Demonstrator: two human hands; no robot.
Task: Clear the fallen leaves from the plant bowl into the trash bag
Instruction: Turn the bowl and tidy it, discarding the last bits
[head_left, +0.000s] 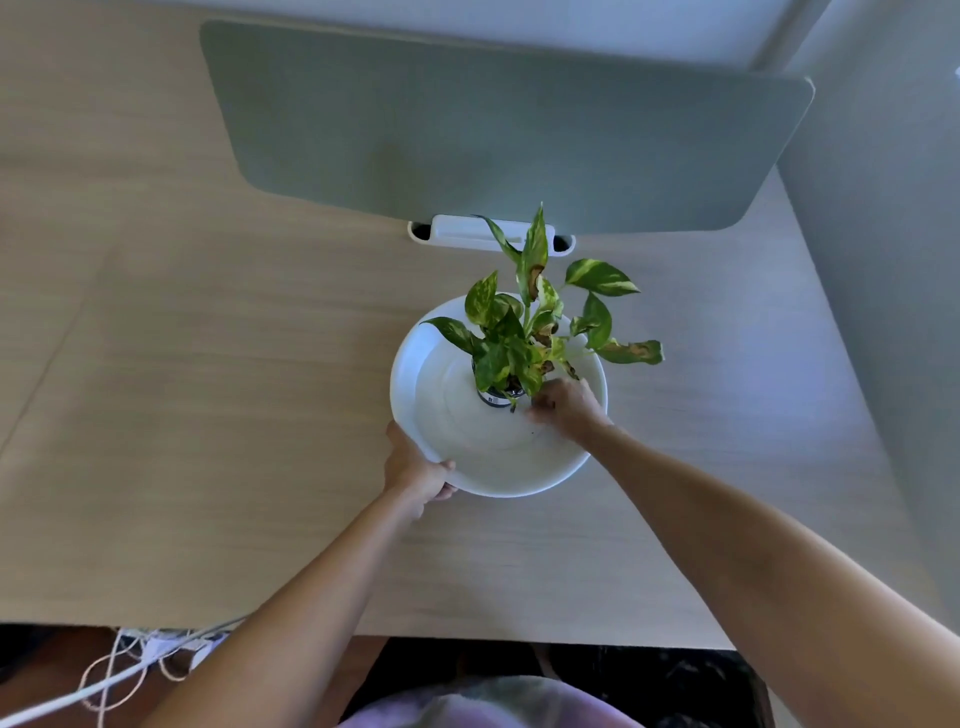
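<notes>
A wide white bowl (488, 467) sits on the wooden desk (208, 415). In its middle stands a small dark pot (494, 397) with a green and yellow plant (524, 332); some leaves have brown patches. My left hand (415, 473) grips the bowl's near left rim, thumb over the edge. My right hand (563, 408) is inside the bowl beside the pot, fingers pinched together at the plant's base. What the fingers hold is hidden. No trash bag is in view.
A grey-green divider panel (493, 130) stands behind the bowl on a white clamp (467, 234). A grey wall (883, 260) runs along the right. White cables (145, 660) lie on the floor below the desk's near left edge.
</notes>
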